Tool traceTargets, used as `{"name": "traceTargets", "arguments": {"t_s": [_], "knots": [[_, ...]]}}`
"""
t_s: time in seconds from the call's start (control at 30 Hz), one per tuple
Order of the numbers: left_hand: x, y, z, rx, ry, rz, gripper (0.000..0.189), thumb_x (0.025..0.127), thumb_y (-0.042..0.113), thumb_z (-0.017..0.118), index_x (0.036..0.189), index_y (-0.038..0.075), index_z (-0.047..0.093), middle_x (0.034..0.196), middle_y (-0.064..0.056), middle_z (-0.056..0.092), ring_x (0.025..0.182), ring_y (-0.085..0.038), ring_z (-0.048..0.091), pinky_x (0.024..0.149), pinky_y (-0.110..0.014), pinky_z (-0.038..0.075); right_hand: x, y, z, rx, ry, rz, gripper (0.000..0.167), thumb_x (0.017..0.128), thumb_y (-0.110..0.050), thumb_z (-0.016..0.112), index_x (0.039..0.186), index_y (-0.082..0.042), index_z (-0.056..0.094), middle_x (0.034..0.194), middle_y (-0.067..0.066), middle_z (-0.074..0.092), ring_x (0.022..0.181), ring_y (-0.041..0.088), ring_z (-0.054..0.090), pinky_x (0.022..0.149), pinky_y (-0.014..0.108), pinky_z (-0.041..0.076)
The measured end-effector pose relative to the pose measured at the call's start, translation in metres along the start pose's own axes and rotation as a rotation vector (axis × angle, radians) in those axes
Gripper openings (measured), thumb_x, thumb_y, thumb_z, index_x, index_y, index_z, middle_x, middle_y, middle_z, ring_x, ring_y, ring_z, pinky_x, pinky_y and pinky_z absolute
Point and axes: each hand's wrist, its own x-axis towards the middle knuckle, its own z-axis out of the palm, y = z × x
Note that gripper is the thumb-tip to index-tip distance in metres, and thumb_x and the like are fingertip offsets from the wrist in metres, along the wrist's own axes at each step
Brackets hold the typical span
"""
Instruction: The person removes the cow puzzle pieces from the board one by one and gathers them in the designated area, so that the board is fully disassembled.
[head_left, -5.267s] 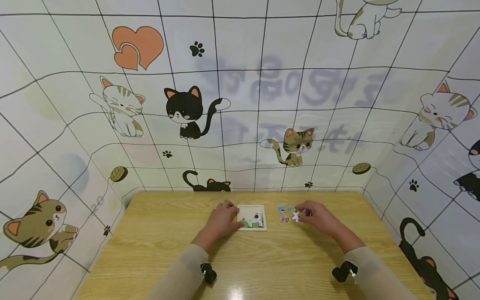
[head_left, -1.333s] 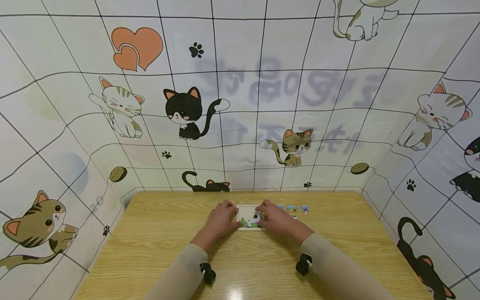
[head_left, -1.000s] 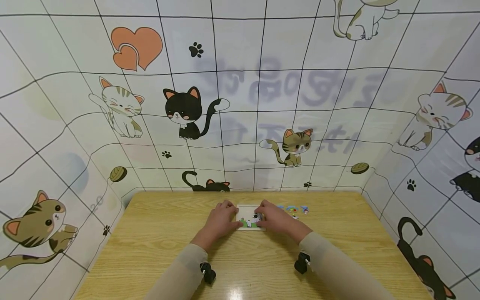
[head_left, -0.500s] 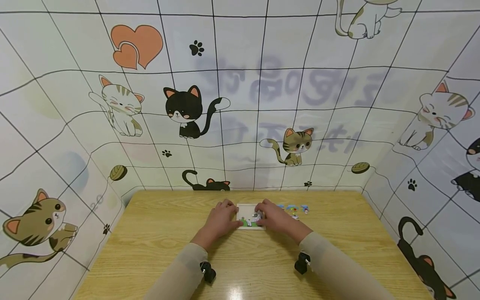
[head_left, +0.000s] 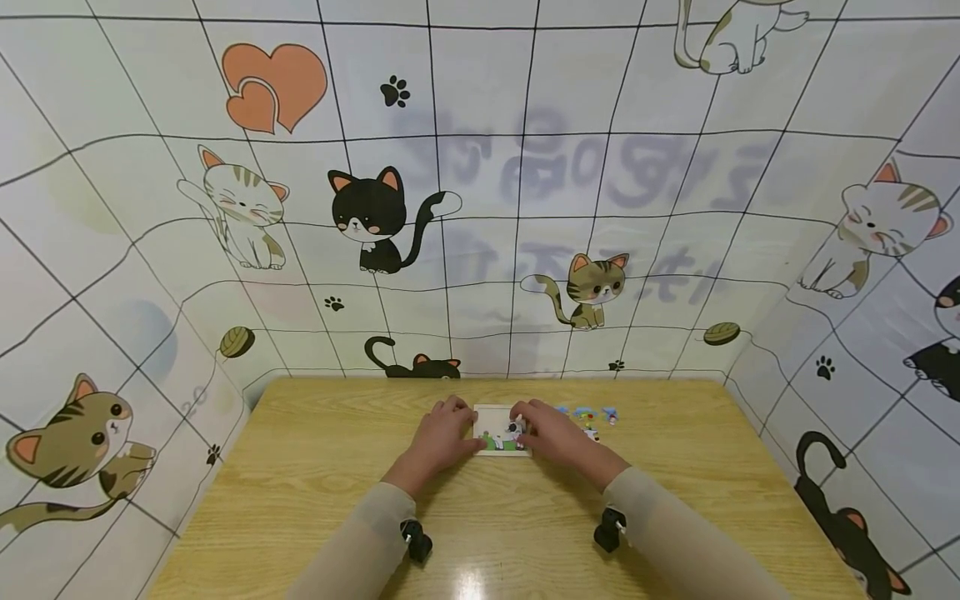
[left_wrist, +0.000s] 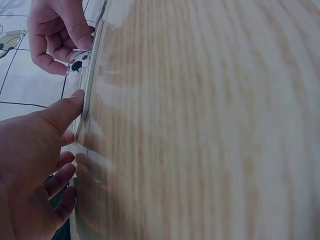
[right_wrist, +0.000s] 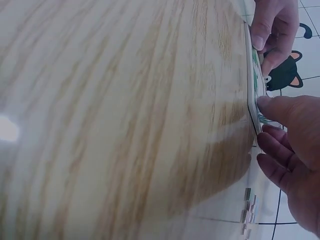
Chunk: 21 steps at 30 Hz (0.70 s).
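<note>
A small square puzzle tray (head_left: 491,418) with a pale frame lies near the table's far side. Green and white pieces fill its lower part, and bare board shows above. My left hand (head_left: 438,440) grips its left edge, thumb at the near corner. Over the right part of the tray, my right hand (head_left: 558,437) pinches a white-and-black puzzle piece (left_wrist: 78,65), seen tilted between thumb and fingers in the left wrist view. Its fingers partly hide the tray's right side. In the right wrist view, the right thumb (right_wrist: 270,106) lies at the tray's edge.
Several loose colourful puzzle pieces (head_left: 585,413) lie right of the tray, partly behind the right hand. The wooden table (head_left: 517,525) reaches to a cloth backdrop (head_left: 480,325) printed with cats. A black wrist camera (head_left: 609,530) sits under the right sleeve.
Earlier my right hand was among the loose pieces; it has moved left to the tray with a puzzle piece. Within the last second the piece has tilted slightly. The left hand stays.
</note>
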Motion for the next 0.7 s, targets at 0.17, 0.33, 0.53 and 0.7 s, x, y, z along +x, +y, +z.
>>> {"name": "traceTargets", "arguments": {"t_s": [0.17, 0.33, 0.53, 0.7], "knots": [[0.0004, -0.0007, 0.0005, -0.001, 0.001, 0.000, 0.056, 0.098, 0.051, 0.084, 0.139, 0.014, 0.075, 0.145, -0.009, 0.059, 0.133, -0.037, 0.056, 0.108, -0.064, 0.049, 0.0003, 0.0000, -0.0013, -0.001, 0.002, -0.010, 0.029, 0.107, -0.005, 0.073, 0.135, -0.010, 0.064, 0.114, 0.006, 0.065, 0.096, 0.018, 0.064, 0.081, 0.043, 0.056], [0.0003, 0.0001, 0.0008, -0.011, 0.001, -0.008, 0.054, 0.098, 0.050, 0.085, 0.137, 0.014, 0.075, 0.145, -0.010, 0.058, 0.134, -0.037, 0.056, 0.108, -0.064, 0.049, 0.0024, 0.0022, -0.0007, -0.026, 0.017, -0.029, 0.027, 0.107, -0.002, 0.072, 0.131, -0.011, 0.065, 0.109, 0.005, 0.065, 0.093, 0.018, 0.063, 0.079, 0.042, 0.056], [0.0005, -0.0004, 0.0011, -0.006, 0.002, -0.003, 0.054, 0.098, 0.050, 0.085, 0.137, 0.014, 0.075, 0.145, -0.010, 0.058, 0.133, -0.037, 0.056, 0.107, -0.064, 0.049, 0.0054, 0.0043, 0.0025, -0.054, 0.026, -0.019, 0.027, 0.106, -0.002, 0.072, 0.131, -0.012, 0.067, 0.108, 0.004, 0.065, 0.091, 0.016, 0.064, 0.078, 0.041, 0.057], [0.0012, -0.0018, 0.0009, -0.005, 0.000, 0.004, 0.055, 0.097, 0.050, 0.085, 0.137, 0.014, 0.075, 0.145, -0.010, 0.058, 0.133, -0.038, 0.056, 0.108, -0.065, 0.049, 0.0073, 0.0035, 0.0019, -0.057, 0.007, 0.019, 0.028, 0.106, -0.005, 0.074, 0.133, -0.011, 0.070, 0.106, 0.001, 0.063, 0.088, 0.014, 0.059, 0.077, 0.039, 0.055]]}}
